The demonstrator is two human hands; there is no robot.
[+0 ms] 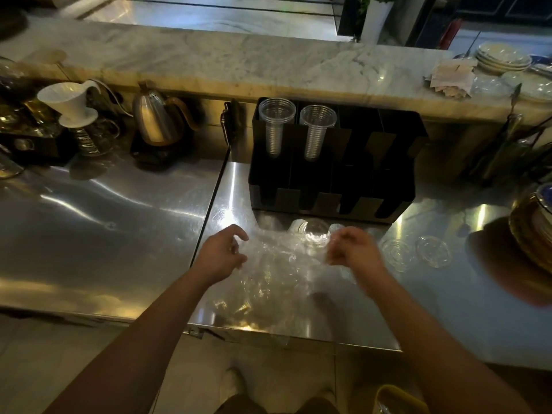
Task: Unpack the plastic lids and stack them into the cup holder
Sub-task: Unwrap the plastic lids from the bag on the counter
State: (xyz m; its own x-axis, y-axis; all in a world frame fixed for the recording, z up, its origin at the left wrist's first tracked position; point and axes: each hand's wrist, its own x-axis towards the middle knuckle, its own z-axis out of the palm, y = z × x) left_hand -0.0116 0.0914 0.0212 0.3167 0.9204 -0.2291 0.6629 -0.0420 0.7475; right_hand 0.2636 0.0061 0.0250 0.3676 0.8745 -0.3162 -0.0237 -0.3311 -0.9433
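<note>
White lettering on the clear glass coffee server [95, 138] under the white dripper, too blurred to read

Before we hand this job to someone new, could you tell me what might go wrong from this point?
1. The clear plastic bag hangs over the counter's front edge, so tugging by the left hand or right hand might spill lids onto the floor.
2. Two loose lids lie beside the right arm; a sweep could knock them away.
</note>
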